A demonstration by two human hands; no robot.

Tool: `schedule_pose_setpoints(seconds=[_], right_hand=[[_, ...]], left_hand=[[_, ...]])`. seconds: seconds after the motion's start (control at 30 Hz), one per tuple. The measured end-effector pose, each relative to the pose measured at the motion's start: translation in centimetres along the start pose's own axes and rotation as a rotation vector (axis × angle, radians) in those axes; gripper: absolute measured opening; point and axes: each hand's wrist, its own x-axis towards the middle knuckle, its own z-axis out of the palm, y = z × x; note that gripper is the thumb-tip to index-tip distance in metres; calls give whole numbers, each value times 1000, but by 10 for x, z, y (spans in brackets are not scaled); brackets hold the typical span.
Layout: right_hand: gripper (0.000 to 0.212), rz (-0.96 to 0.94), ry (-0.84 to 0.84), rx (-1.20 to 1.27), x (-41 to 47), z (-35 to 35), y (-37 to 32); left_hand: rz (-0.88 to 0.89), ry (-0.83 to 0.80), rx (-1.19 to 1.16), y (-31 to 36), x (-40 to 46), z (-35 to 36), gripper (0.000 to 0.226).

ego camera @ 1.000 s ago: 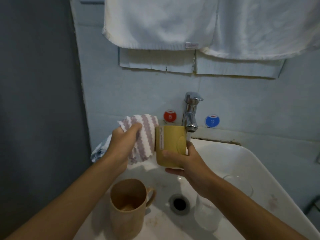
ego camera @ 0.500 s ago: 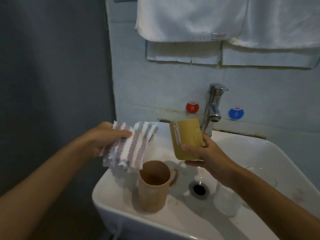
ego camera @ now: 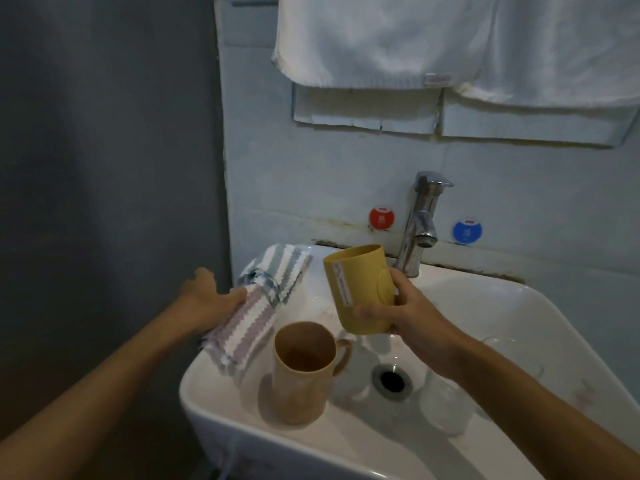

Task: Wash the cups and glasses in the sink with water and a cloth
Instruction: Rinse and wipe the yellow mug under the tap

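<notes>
My right hand (ego camera: 408, 318) grips the yellow cup (ego camera: 360, 289), tilted, above the white sink (ego camera: 519, 323) left of the faucet (ego camera: 420, 223). My left hand (ego camera: 207, 299) lies blurred on the striped cloth (ego camera: 256, 306) draped over the sink's left rim; I cannot tell whether it pinches it. A tan mug (ego camera: 303, 372) stands upright in the basin near the drain (ego camera: 391, 381).

Yellow cup (ego camera: 360, 289), tan mug (ego camera: 301, 372), striped cloth (ego camera: 252, 313).
</notes>
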Motion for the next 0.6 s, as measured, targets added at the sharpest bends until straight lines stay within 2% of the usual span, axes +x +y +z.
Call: schedule_pose_setpoints(seconds=[0.1,0.23,0.33,0.4,0.6], right_hand=[[81,-27,-70,-59,-2,-1,-2],[90,-64,-131,-164,-8,-1,-9],[90,-77,-130,-218,-12,2,-13],[90,-77,-134,-230,-13,2,-14],[89,-61,-60,-203,-24,-1,-17]], left_hand=[[42,96,68,-3,-6,0,62],[135,103,-91,0,-19,1,32],[158,50,-159,4,-30,8,26],[168,65,-153,2,-32,13,20],[173,118,-135,-5,-34,20,22]])
